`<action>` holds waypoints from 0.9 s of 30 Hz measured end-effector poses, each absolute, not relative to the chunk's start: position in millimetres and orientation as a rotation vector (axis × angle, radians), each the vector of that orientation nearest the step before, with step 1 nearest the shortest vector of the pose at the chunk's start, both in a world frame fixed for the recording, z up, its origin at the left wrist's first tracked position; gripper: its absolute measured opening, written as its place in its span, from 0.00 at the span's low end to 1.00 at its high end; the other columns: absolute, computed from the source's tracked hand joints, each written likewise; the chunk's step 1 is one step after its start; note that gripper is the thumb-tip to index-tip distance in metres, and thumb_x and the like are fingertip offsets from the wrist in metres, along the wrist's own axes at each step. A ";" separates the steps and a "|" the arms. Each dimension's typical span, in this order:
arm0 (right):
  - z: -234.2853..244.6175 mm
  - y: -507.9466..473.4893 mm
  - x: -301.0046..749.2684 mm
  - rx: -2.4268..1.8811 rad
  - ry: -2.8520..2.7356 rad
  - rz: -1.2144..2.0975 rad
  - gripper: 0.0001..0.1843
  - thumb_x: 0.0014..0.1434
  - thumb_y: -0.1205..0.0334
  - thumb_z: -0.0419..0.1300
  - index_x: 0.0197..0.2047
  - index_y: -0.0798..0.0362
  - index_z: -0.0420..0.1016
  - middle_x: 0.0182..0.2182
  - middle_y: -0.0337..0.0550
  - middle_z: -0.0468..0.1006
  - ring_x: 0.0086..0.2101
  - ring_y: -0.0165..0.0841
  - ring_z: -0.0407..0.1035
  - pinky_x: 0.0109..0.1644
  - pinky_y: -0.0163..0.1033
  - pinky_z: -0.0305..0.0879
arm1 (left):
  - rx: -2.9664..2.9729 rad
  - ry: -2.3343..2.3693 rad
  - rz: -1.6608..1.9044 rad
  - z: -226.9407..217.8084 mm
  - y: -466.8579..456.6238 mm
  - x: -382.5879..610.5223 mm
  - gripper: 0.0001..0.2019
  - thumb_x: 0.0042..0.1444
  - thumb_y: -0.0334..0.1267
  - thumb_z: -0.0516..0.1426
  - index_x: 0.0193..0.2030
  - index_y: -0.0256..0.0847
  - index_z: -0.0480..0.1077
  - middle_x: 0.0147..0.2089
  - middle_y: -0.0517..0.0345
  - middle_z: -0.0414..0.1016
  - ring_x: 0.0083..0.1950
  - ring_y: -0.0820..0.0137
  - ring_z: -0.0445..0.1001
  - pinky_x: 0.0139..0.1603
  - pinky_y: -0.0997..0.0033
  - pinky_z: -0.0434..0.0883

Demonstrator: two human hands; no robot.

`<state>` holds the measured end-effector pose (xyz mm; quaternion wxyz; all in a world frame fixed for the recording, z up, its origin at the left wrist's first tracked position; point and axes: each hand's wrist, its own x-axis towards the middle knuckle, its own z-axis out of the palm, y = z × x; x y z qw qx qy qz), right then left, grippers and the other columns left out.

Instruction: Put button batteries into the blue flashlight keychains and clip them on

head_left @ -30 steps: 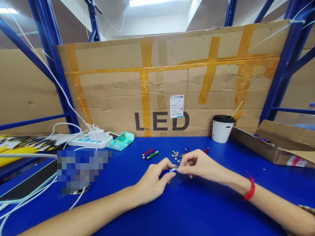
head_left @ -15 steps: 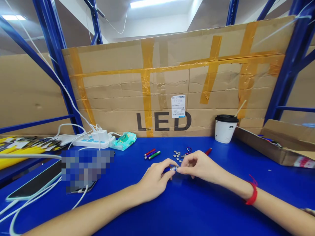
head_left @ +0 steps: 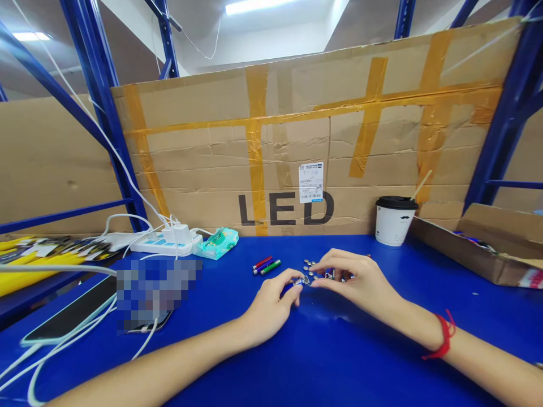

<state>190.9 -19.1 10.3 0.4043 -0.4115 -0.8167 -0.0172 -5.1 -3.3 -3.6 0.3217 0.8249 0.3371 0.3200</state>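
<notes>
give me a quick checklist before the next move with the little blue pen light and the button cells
1. Grip on small blue pen-shaped light by left hand: ok.
2. Fingertips of right hand at the light's silver end: ok.
3. Cell pinched in right hand: cannot tell.
4. Supply of round silver button cells close behind the hands on the blue table: ok.
5. Nearby white paper cup with black lid upright, apart from both hands: ok.
</notes>
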 end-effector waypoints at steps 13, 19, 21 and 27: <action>8.5 -17.6 191.6 -0.977 -2.106 0.033 0.14 0.56 0.51 0.57 0.32 0.51 0.79 0.30 0.43 0.75 0.27 0.28 0.67 0.29 0.32 0.61 | 2.201 0.854 0.809 -0.3 -5.7 -4.8 0.11 0.60 0.39 0.46 0.43 0.38 0.66 0.25 0.63 0.65 0.29 0.74 0.65 0.33 0.76 0.62; 8.4 -17.3 191.3 -1.005 -2.093 0.053 0.13 0.54 0.50 0.59 0.31 0.50 0.79 0.29 0.42 0.75 0.25 0.27 0.66 0.27 0.32 0.59 | 2.218 0.847 0.790 0.9 -6.9 -4.4 0.11 0.59 0.37 0.47 0.44 0.38 0.66 0.26 0.62 0.66 0.30 0.73 0.66 0.34 0.76 0.63; 8.3 -17.2 191.3 -1.023 -2.093 0.060 0.14 0.53 0.49 0.59 0.30 0.50 0.79 0.30 0.42 0.75 0.25 0.27 0.66 0.27 0.32 0.59 | 2.217 0.845 0.785 0.8 -7.1 -4.4 0.11 0.58 0.37 0.48 0.44 0.38 0.66 0.26 0.62 0.66 0.30 0.73 0.66 0.34 0.76 0.64; 9.1 -18.1 190.8 -1.033 -2.095 0.074 0.15 0.53 0.48 0.59 0.30 0.50 0.79 0.29 0.42 0.75 0.25 0.28 0.65 0.27 0.32 0.59 | 2.216 0.860 0.770 0.9 -7.7 -5.2 0.12 0.58 0.38 0.48 0.44 0.38 0.67 0.25 0.62 0.66 0.29 0.73 0.66 0.33 0.76 0.64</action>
